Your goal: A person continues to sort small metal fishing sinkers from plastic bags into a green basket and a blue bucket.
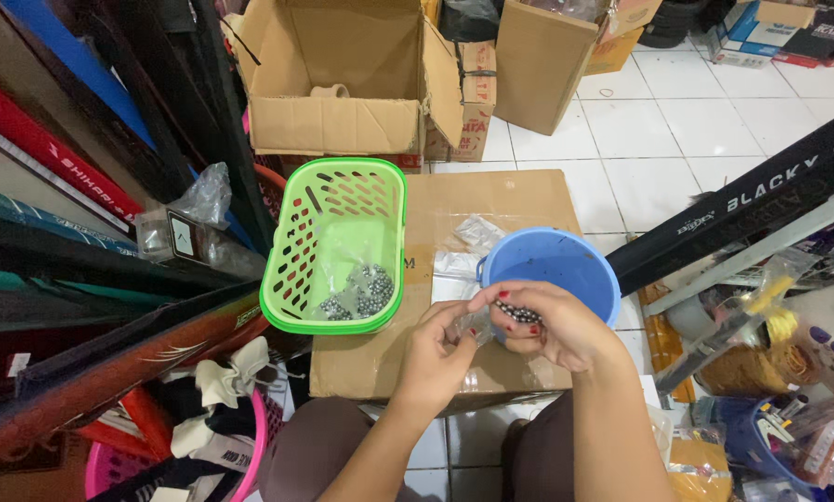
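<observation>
Over a blue bucket (566, 270), the right hand (552, 325) cups small, hard, roll-prone metal balls (517, 314) while the left hand (436, 353) pinches a flimsy clear bag (476, 325), likely best held at its mouth.

Basket (334, 244) left of bucket (566, 265), both on carton (510, 200).

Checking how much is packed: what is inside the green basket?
The green basket holds small clear bags of dark round beads at its near end. Its far end looks bare; anything under the bags is hidden.
</observation>
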